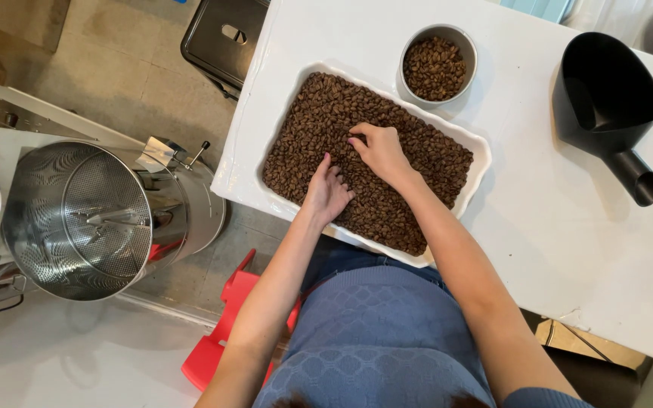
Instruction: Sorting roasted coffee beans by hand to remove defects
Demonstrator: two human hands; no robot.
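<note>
Roasted coffee beans (410,162) are being sorted in a white tray (480,143).
Left hand (326,190) lies spread flat; right hand (379,149) is curled, fingertips down, apparently pinching — light, loose, slippery beans, best pinched singly.

Black scoop (606,106), perforated steel drum (85,219), perhaps a red stool (224,332)

Matt brown roasted coffee beans (387,204) fill a smooth, glossy white tray (480,155) on a white tabletop (568,227) with a faint sheen. A small bowl (416,39) has a dull grey metal rim. The scoop (606,106) is matt black plastic. A polished steel drum (77,219) with a perforated wall gleams beside red plastic stool (221,332); the blue knitted top (372,340) looks textured.
</note>
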